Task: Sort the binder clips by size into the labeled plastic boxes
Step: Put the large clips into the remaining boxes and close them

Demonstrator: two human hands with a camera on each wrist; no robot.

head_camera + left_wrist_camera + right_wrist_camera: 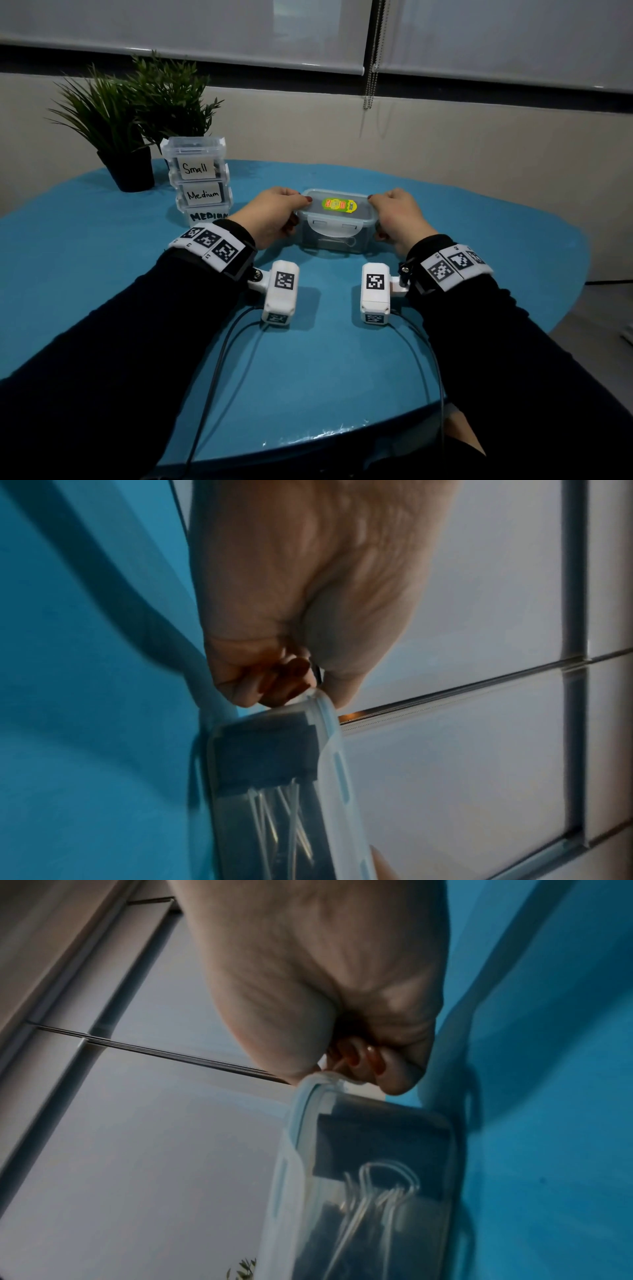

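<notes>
A clear lidded plastic box [337,222] with a yellow-green sticker stands mid-table, lid on, front latch flap raised. Black binder clips [377,1191] with silver wire handles show through its wall, also the clips [274,791] in the left wrist view. My left hand [277,216] grips the box's left end, fingers curled at the lid edge [322,704]. My right hand [394,216] grips the right end, fingers curled under the lid's side flap [329,1077]. Three stacked clear boxes [200,181] stand at the back left, labeled Small, Medium and MEDIUM.
A potted green plant [130,130] stands at the back left corner beside the stacked boxes. The round blue table [308,359] drops off at its edge on the right. Window blinds and a bead chain [371,68] hang behind.
</notes>
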